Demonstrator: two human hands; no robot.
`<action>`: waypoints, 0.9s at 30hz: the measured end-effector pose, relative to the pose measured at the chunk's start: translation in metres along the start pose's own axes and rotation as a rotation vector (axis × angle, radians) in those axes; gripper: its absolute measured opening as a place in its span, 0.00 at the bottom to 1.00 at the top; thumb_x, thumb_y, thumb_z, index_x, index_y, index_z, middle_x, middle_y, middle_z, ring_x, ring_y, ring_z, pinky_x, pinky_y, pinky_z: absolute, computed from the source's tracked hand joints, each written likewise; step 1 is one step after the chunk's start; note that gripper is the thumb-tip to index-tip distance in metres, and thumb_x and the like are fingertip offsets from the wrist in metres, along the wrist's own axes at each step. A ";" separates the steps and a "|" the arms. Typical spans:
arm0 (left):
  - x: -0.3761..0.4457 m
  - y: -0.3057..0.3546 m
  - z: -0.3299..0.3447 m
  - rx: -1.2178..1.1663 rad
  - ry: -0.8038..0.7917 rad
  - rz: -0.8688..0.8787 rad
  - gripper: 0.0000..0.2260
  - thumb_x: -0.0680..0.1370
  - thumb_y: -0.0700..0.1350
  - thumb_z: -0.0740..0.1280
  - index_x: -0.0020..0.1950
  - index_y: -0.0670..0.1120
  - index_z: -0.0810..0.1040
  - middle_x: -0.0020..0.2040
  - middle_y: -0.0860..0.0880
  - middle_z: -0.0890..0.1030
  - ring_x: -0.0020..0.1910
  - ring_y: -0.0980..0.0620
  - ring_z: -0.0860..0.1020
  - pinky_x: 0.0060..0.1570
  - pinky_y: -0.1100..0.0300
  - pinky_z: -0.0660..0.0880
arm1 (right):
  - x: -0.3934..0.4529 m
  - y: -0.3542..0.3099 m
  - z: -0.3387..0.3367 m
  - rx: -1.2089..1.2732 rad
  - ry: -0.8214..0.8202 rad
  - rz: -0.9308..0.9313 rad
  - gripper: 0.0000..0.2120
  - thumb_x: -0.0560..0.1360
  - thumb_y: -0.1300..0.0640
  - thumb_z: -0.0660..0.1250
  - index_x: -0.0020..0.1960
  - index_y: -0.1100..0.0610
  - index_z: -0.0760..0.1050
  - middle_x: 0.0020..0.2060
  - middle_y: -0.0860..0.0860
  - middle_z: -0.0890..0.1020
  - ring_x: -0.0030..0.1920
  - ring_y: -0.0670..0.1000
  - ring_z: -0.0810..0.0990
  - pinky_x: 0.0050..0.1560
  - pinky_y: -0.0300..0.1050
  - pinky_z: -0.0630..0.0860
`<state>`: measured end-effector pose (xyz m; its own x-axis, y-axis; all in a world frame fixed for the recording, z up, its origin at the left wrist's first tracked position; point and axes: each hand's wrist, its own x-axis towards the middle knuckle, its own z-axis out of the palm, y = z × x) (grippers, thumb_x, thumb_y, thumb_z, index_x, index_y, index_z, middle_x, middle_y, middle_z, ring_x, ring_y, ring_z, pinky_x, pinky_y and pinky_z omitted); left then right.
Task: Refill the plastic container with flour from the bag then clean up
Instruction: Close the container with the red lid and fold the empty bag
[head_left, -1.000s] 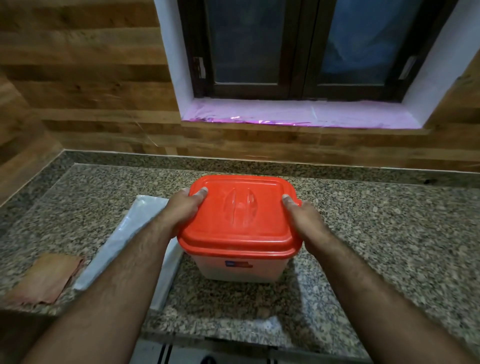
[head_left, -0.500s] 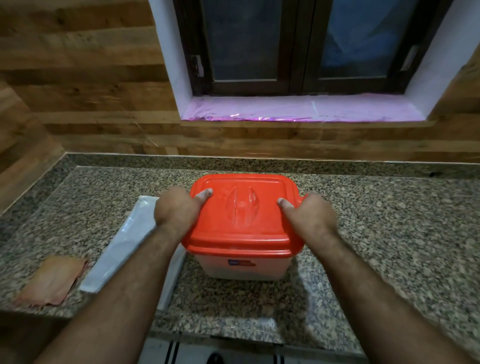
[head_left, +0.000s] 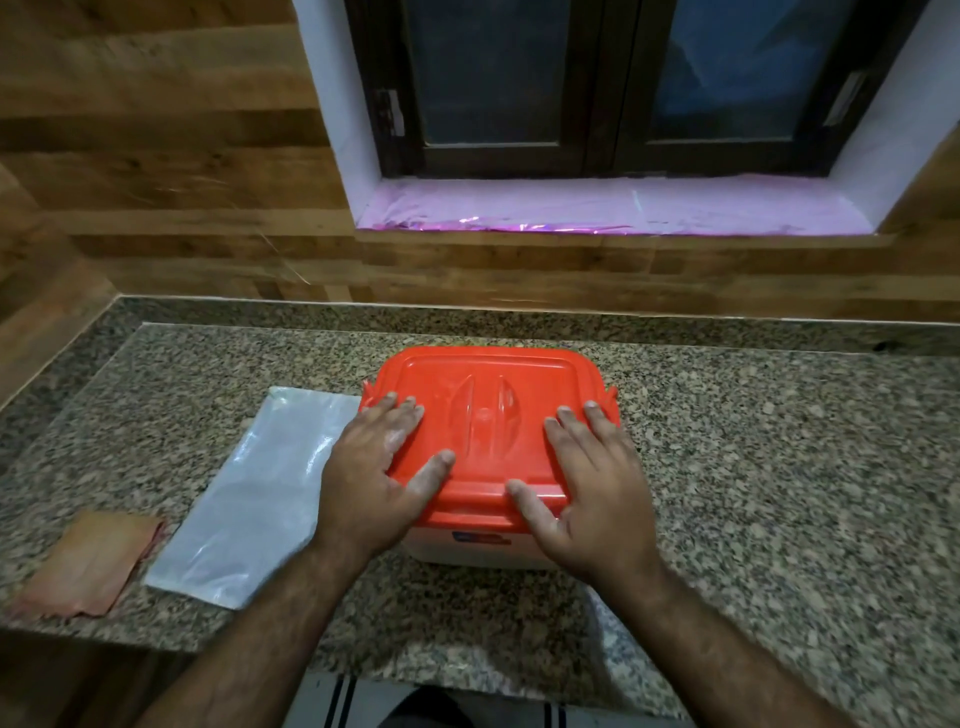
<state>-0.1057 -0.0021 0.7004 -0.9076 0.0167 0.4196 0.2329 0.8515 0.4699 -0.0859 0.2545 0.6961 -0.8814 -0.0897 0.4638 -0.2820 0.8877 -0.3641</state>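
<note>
Granite counter (head_left: 753, 467) under a window (head_left: 623, 88), wood-panelled wall behind. Container (head_left: 470, 545) is set mid-counter, orange lid (head_left: 488, 384) on. Left hand (head_left: 371, 467) and right hand (head_left: 597, 483) are laid flat on the lid, fingers spread, flour-dusted. Emptied bag (head_left: 249, 499) lies flat just left of the container; a tan cloth (head_left: 88, 564) is further left.
</note>
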 end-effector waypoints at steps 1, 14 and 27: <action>-0.001 -0.002 0.002 -0.005 0.032 0.020 0.32 0.76 0.66 0.68 0.69 0.43 0.85 0.71 0.46 0.83 0.76 0.50 0.75 0.79 0.53 0.66 | -0.003 0.006 0.004 0.008 0.036 -0.044 0.38 0.75 0.32 0.67 0.69 0.62 0.81 0.70 0.58 0.81 0.77 0.61 0.73 0.74 0.65 0.70; 0.094 -0.004 0.049 0.001 0.017 0.122 0.31 0.75 0.63 0.70 0.67 0.41 0.86 0.69 0.43 0.85 0.73 0.45 0.80 0.79 0.51 0.66 | 0.074 0.063 0.042 0.005 0.225 -0.112 0.35 0.77 0.33 0.68 0.64 0.64 0.84 0.65 0.59 0.84 0.73 0.63 0.78 0.70 0.64 0.74; 0.248 0.008 0.115 0.064 -0.100 0.107 0.34 0.77 0.66 0.63 0.71 0.42 0.84 0.71 0.42 0.83 0.74 0.43 0.77 0.78 0.48 0.69 | 0.217 0.144 0.081 -0.074 0.168 -0.049 0.35 0.76 0.34 0.67 0.67 0.62 0.82 0.66 0.59 0.84 0.74 0.63 0.76 0.74 0.61 0.71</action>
<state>-0.3689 0.0694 0.7189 -0.9099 0.1583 0.3833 0.3099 0.8739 0.3746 -0.3486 0.3262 0.6787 -0.7897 -0.0629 0.6102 -0.2894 0.9153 -0.2801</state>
